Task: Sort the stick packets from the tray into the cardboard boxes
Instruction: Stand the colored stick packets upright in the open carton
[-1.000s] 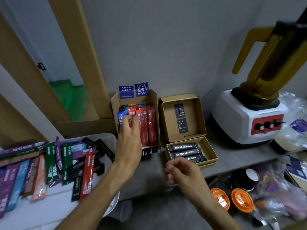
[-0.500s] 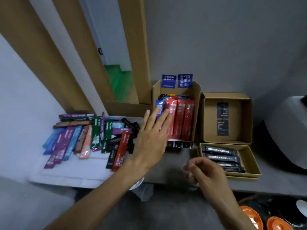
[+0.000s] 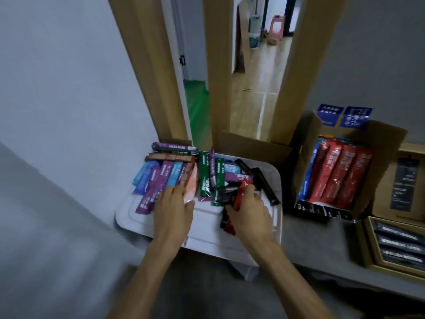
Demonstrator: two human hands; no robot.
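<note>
Grips a red packet (image 3: 241, 195) in the right hand (image 3: 249, 211), fingers and thumb curled round its middle, at four o'clock in the white tray (image 3: 207, 236). Rests the left hand (image 3: 174, 208) flat on the purple and pink packets (image 3: 158, 185) at nine o'clock, fingers straight, holding nothing.

To do the step well: lift the red stick up and clear of the black packets (image 3: 226, 191) touching it at eleven o'clock, without dragging any along. Keep the flat hand pressing the loose heap down during the pull. Hold firmly but without creasing; judged thin, limp and slippery, likely to sag at both ends. Carry toward three o'clock to the tall cardboard box (image 3: 384, 141), already lined with red sticks (image 3: 338, 178) leaning side by side, and slot in beside them, same way round. Steer clear of the raised flap (image 3: 307, 155) on the box's nine o'clock side.

Looks long, narrow and flat, glossy red with pale print too blurred to read. Lies slanted, top end toward one o'clock, lower end showing past the heel of the hand at seven o'clock. Shares the tray with blue, purple, green, brown and black sticks, heaped mostly toward twelve o'clock. Low box (image 3: 367, 246) at four o'clock from the tray, filled with black sticks (image 3: 400, 239) only.
</note>
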